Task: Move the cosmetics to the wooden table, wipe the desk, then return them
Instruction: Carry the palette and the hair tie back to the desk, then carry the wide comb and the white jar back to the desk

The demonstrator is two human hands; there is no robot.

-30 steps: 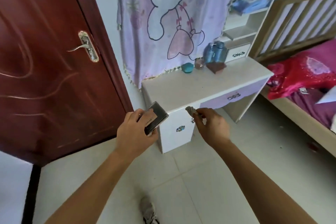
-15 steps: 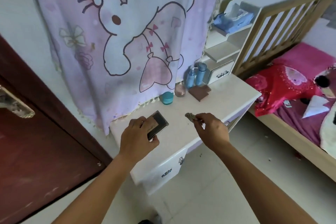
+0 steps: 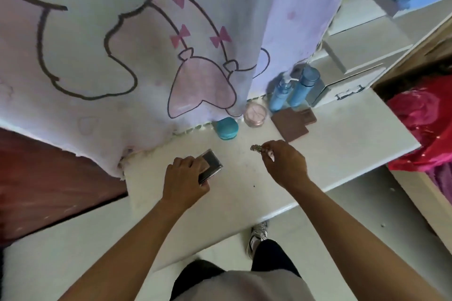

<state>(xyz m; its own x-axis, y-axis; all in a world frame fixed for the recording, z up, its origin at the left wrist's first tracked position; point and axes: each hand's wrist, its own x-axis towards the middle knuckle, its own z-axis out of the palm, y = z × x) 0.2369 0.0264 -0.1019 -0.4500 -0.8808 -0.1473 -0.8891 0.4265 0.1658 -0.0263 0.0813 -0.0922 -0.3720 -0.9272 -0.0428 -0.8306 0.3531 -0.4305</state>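
My left hand grips a flat dark compact case just above the white desk, near its left part. My right hand pinches a small patterned item over the desk's middle. At the back of the desk stand a teal round jar, a pink clear jar, two blue bottles and two brown flat palettes.
A cartoon-print curtain hangs behind the desk. White shelves with a small drawer rise at the back right. A bed with red bedding lies to the right, a dark red door to the left.
I have stepped up to the desk. Both hands, which were in front of its drawers, are over the desktop, holding the same items.
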